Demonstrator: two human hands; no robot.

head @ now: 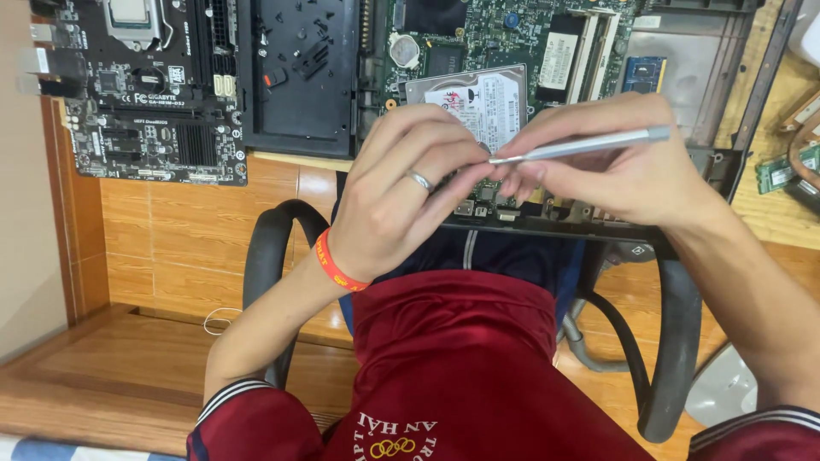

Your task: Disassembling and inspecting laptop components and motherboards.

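My right hand [623, 162] grips a slim silver screwdriver-like tool [581, 147], held nearly level above the near edge of an opened laptop base [726, 94]. My left hand [401, 192], with a ring and a red wristband, pinches its fingertips around the tool's tip. Whether something small sits between those fingers is hidden. Behind the hands, a silver hard drive [478, 98] lies on the laptop's green circuit board [478, 34], partly covered by my fingers.
A desktop motherboard [154, 85] lies at the left on the wooden desk, next to a black plastic panel [299, 77]. Green memory sticks [781, 171] lie at the right edge. Black chair armrests [265, 256] flank my lap over the wooden floor.
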